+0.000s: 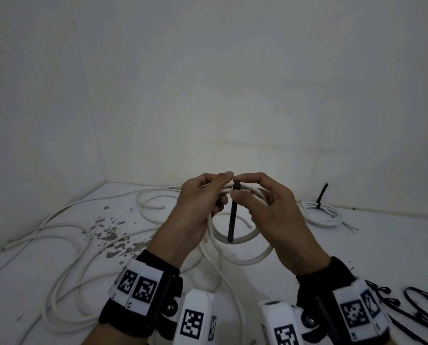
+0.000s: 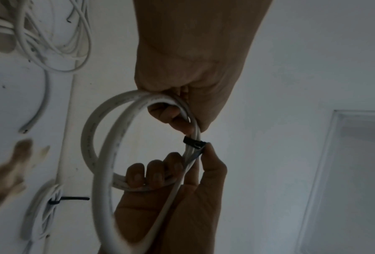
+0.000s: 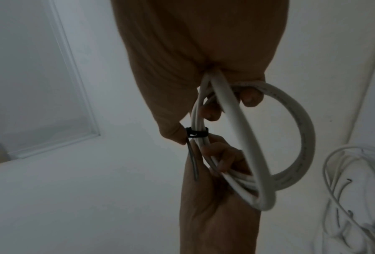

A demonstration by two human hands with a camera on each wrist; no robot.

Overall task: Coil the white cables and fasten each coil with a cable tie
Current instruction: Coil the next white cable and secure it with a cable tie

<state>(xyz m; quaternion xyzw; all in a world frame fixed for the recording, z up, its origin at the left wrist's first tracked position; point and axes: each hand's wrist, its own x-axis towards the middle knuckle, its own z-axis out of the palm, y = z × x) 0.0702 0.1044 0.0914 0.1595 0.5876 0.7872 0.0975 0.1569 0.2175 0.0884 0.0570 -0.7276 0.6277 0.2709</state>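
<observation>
- Two bare hands meet above the white floor [image 1: 357, 245], both holding one white cable coil [image 1: 242, 247] lifted clear of it.
- The left hand [image 1: 195, 207] grips the top of the coil, its fingers [image 2: 171, 116] curled round the bundled strands and the thumb pressed on top.
- The right hand [image 1: 275, 215] is closed too: thumb and forefinger pinch the bundle right at the black cable tie [image 1: 233, 212], while the other fingers curl round the coil's strands lower down, as the left wrist view shows.
- The cable tie is wrapped round the strands between the two hands, its head on the bundle; in the head view its loose tail hangs straight down across the coil's opening.
- A finished coil [image 1: 322, 214] lies on the floor to the right, well apart from the hands, bound by its own black tie [image 1: 322, 195] whose tail sticks up.
- Loose white cables [image 1: 66, 247] sprawl in wide loops over the floor on the left and under the wrists.
- Several spare black ties [image 1: 412, 305] lie on the floor at the lower right, near the right wrist.
- Dark stains [image 1: 108, 232] mark the floor to the left of the hands.
</observation>
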